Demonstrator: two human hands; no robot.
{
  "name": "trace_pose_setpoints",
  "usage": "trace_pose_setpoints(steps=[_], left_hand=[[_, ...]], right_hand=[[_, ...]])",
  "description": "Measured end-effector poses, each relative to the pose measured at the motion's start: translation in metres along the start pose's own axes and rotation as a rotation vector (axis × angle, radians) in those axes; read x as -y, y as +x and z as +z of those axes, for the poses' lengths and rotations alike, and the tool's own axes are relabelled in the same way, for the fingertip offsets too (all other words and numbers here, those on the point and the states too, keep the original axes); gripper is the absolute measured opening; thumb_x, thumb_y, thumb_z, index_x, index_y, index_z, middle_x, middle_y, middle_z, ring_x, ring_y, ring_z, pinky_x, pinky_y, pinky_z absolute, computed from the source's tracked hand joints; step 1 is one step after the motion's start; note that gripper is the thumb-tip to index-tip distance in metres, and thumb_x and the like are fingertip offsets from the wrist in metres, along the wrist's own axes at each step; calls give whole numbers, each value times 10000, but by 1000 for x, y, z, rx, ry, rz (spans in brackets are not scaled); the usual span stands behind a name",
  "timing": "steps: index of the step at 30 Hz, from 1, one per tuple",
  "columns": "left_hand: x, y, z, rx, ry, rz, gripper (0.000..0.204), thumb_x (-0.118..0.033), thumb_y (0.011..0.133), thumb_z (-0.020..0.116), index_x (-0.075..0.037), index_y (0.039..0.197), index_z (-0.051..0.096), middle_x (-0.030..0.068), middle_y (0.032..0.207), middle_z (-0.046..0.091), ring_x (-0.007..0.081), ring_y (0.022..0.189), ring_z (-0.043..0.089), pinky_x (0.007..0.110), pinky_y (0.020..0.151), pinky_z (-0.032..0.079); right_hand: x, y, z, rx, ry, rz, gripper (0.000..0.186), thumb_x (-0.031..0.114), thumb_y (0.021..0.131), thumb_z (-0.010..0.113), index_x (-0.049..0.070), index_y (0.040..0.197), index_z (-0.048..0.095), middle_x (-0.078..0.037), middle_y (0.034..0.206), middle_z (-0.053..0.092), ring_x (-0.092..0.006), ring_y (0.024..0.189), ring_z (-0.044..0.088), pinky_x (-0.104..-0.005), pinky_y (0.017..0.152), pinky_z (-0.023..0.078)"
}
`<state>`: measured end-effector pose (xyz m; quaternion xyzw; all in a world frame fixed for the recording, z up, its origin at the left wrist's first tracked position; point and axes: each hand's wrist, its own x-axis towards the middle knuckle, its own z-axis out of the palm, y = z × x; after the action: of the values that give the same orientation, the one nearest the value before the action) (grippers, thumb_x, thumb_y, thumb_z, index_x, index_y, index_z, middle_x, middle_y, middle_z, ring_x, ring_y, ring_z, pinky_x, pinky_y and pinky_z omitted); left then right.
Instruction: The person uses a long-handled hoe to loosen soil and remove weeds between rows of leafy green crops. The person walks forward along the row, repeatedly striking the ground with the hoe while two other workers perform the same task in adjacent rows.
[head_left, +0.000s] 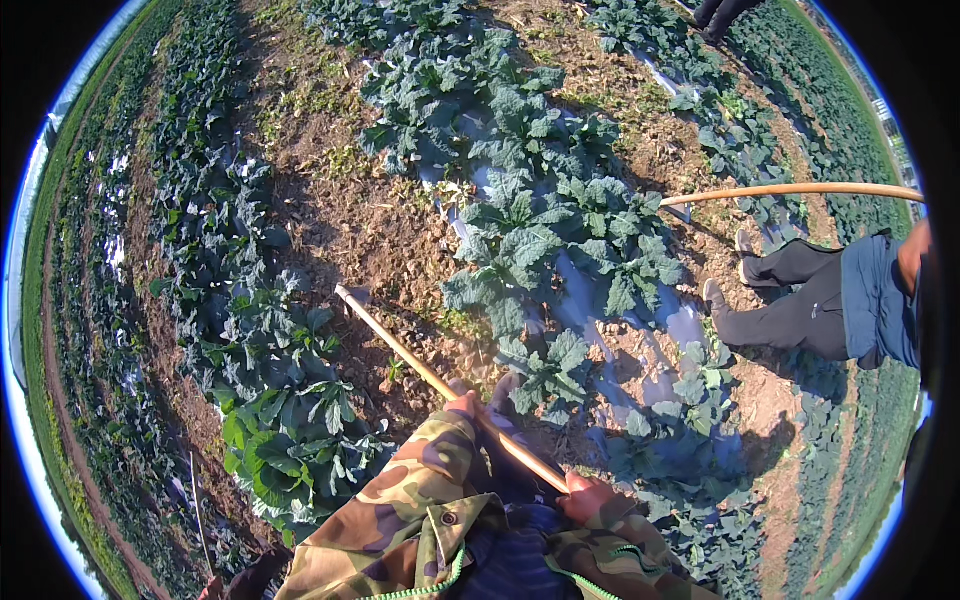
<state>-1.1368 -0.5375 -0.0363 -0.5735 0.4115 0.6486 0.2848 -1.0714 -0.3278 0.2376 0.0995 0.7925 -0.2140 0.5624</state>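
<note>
A hoe with a long pale wooden handle (410, 355) runs diagonally from the bottom middle up to its head (352, 295), which is low over dry, clodded soil between rows of leafy plants. My left hand (462, 405) is closed around the handle partway along it, at the end of a camouflage sleeve. Lower and to the right, my right hand (585, 497) grips the same handle near its rear part. Below my hands are my legs and feet, partly hidden by the handle and jacket.
Dark green kale plants (515, 235) grow through plastic mulch (575, 290), with another row (200, 260) at left. At right, a person (800, 300) stands holding another long wooden tool (770, 188). Another person's legs (720, 18) show at top right. A thin stick (200, 510) rises at lower left.
</note>
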Motion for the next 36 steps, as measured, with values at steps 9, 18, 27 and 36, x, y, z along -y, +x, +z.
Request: trace_pose_setpoints(steps=[9, 18, 27, 36], left_hand=[[-8, -53, 49, 51, -43, -172, 171, -125, 803, 571, 0, 736, 475, 109, 596, 463, 250, 527, 508, 400, 511, 491], [-57, -34, 113, 124, 144, -120, 174, -145, 804, 587, -35, 730, 474, 72, 576, 471, 211, 483, 505, 355, 446, 467], [-176, 16, 164, 260, 407, 10, 240, -173, 805, 575, -39, 634, 475, 76, 490, 476, 202, 387, 487, 340, 362, 420], [-193, 4, 141, 281, 649, 80, 272, -156, 800, 550, -39, 574, 454, 65, 472, 477, 177, 391, 514, 301, 346, 433]], right_hand=[[-62, -7, 7, -49, 272, -46, 312, 271, 710, 605, 28, 896, 549, -190, 791, 592, -345, 746, 584, -416, 659, 449], [-67, 3, 52, -147, 328, 164, 364, 320, 687, 602, 66, 922, 489, -194, 733, 587, -381, 709, 581, -465, 623, 449], [69, 61, 13, -328, 693, 129, 360, 253, 740, 607, 23, 994, 497, -185, 779, 601, -361, 744, 588, -423, 657, 462], [116, 72, 51, -247, 1083, 313, 452, 336, 747, 606, 83, 1111, 518, -180, 876, 607, -307, 870, 585, -367, 741, 465]])
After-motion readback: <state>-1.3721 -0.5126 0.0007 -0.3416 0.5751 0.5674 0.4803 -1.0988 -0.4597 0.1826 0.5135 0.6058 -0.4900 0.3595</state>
